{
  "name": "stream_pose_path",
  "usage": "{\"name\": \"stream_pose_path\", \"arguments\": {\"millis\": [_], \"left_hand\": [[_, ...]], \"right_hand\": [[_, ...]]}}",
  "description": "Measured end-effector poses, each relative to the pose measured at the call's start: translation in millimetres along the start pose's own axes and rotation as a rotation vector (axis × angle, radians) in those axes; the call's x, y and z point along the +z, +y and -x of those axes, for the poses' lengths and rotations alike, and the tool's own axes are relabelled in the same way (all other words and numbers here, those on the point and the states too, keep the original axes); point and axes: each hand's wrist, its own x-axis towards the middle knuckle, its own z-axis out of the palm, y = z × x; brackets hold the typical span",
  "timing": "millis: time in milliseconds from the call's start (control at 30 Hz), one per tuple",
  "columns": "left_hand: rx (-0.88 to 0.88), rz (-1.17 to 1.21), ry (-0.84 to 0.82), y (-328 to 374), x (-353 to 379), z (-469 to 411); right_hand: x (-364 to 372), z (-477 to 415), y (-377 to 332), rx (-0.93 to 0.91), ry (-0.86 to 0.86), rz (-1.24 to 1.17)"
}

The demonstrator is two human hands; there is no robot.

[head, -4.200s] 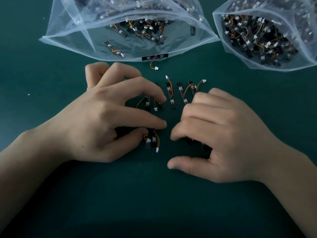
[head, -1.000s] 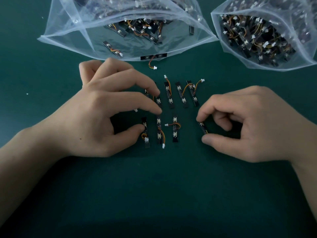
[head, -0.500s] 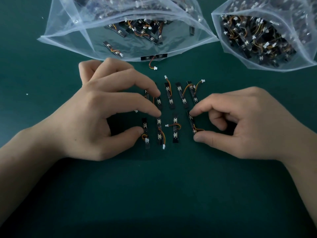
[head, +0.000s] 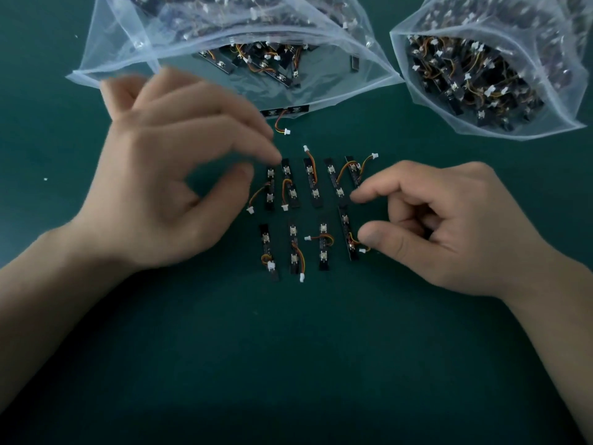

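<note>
Several small black circuit strips with orange wires and white plugs lie in two rows on the green mat; the upper row (head: pixel 312 183) sits above the lower row (head: pixel 295 248). My right hand (head: pixel 449 232) rests at the rows' right end. Its thumb tip touches the rightmost lower strip (head: pixel 346 231), which lies flat, and its index tip hovers just past that strip's far end. My left hand (head: pixel 167 175) is blurred and raised over the rows' left end, fingers curved, holding nothing. Its fingertips are near the upper-left strip (head: pixel 270 187).
Two clear plastic bags of the same strips lie open at the back: one bag (head: pixel 128 59) beyond my left hand, a fuller bag (head: pixel 417 91) at the right. One loose strip (head: pixel 285 111) lies at the left bag's mouth. Bare mat stretches toward me.
My right hand carried a strip leftward, set it at the lower row's right end and loosened its pinch. My left hand lifted off the left strips and moved up and back.
</note>
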Motion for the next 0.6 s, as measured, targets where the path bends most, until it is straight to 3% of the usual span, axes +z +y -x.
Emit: {"name": "stream_pose_path", "arguments": {"millis": [100,300,600], "left_hand": [[-0.068,-0.08,0.028,-5,3,-14],[-0.106,-0.232,-0.124,2,15,-45],[-0.191,-0.28,-0.107,-5,23,-42]], "right_hand": [[2,-1,0,-0.006,0.073,-0.036],[5,-2,3,0.018,0.217,-0.059],[7,-3,5,0.003,0.232,-0.095]]}}
